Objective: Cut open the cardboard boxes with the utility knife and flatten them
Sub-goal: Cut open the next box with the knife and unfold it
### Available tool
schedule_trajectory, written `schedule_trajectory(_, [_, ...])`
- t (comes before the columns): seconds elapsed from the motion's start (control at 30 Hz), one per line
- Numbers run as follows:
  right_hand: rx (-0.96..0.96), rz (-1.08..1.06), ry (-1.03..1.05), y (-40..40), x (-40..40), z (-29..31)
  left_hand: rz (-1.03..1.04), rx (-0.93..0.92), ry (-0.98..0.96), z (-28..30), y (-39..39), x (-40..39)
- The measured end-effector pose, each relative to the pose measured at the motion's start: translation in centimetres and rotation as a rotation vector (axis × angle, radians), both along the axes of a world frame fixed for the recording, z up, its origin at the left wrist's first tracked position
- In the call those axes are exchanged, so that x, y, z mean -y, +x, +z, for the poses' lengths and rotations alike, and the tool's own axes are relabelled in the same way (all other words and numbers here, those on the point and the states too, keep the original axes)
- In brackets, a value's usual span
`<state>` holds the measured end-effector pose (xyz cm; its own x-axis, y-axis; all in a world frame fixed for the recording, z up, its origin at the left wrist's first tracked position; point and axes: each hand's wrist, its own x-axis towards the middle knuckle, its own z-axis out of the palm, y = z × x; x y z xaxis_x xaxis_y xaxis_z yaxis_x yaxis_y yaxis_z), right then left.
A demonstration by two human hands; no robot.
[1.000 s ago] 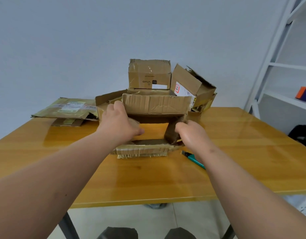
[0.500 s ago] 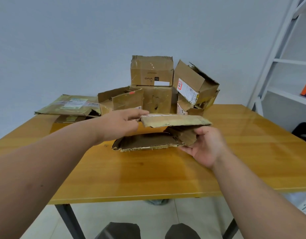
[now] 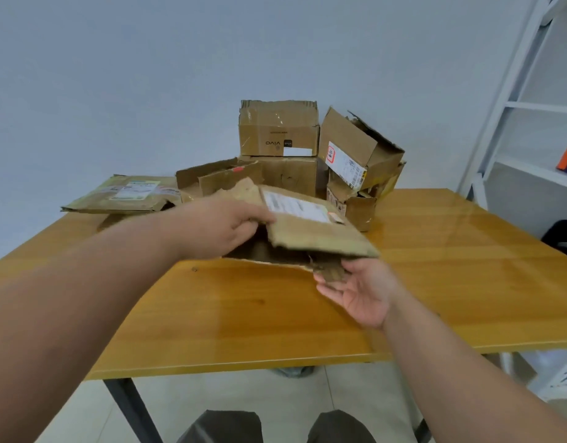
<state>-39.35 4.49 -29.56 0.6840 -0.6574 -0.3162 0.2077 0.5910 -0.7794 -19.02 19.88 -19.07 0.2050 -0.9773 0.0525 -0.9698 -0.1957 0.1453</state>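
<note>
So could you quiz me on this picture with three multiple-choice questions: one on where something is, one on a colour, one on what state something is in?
1. Where does the box marked "vivo" sit?
A. on top of another cardboard box
B. on the floor
C. on the white shelf

2. What colour is the tabletop?
A. white
B. honey-yellow wood
C. black

3. What is the state of the cardboard box with the shipping label in the person's hands?
A. sealed and square
B. collapsed, nearly flat
C. lying untouched on the table

Answers:
1. A: it rests on the cardboard box beneath it in the pile at the far edge of the table.
2. B: the surface shows glossy yellow wood grain.
3. B: its panels lie folded together, with the left hand gripping one end and the right hand open, palm up, under the other.
</note>
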Motion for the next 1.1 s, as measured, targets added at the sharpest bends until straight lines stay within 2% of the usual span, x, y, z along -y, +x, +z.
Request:
schedule_trajectory(0.07, [-0.133,-0.034,0.036,-0.4,0.1,-1.1,0.005,-0.025,0.138,-2.2,-0.4,-0.2])
schedule_trajectory(0.17, [-0.191,-0.186,0.066,-1.0,0.7,-1.1,-0.006,-0.017,0.255,-4.4,-0.8,0.0])
schedule_trajectory(0.23, [-0.326,-0.264,-0.109,-1.0,1.2,-0.4,-0.009,0.010,0.313,-5.3,-1.0,0.1])
schedule_trajectory(0.3, [-0.544,-0.324,-0.365,-0.9,1.4,0.4,-0.030,0.029,0.343,-6.2,-1.2,0.1])
schedule_trajectory(0.37, [-0.753,-0.283,-0.683,-0.6,1.1,0.8,-0.031,0.034,0.339,-6.7,-1.3,0.1])
schedule_trajectory(0.43, [-0.884,-0.201,-0.926,-0.3,1.0,0.4,-0.012,0.050,0.308,-6.8,-1.1,0.2])
schedule_trajectory(0.57, [-1.070,-0.233,-1.106,-0.5,1.4,-0.9,0.011,0.065,0.209,-6.3,-0.3,0.3])
schedule_trajectory(0.7, [-1.314,-0.117,-1.227,-0.6,1.3,-1.5,0.016,-0.051,0.060,-7.7,0.1,1.4])
schedule_trajectory(0.8, [-1.485,-0.074,-1.374,-0.5,1.0,-2.0,0.028,0.099,0.138,-8.9,-0.1,2.7])
schedule_trajectory(0.9, [-1.424,-0.080,-1.584,-0.3,0.8,-2.4,0.014,0.256,0.249,-10.5,-0.4,3.5])
schedule_trajectory(0.97, [-1.288,0.067,-1.678,0.2,0.9,-2.6,0.043,0.290,0.234,-11.5,-0.1,3.7])
schedule_trajectory(1.1, [-1.106,0.308,-1.673,2.3,1.0,-3.3,0.090,0.096,0.092,-12.7,0.4,4.7])
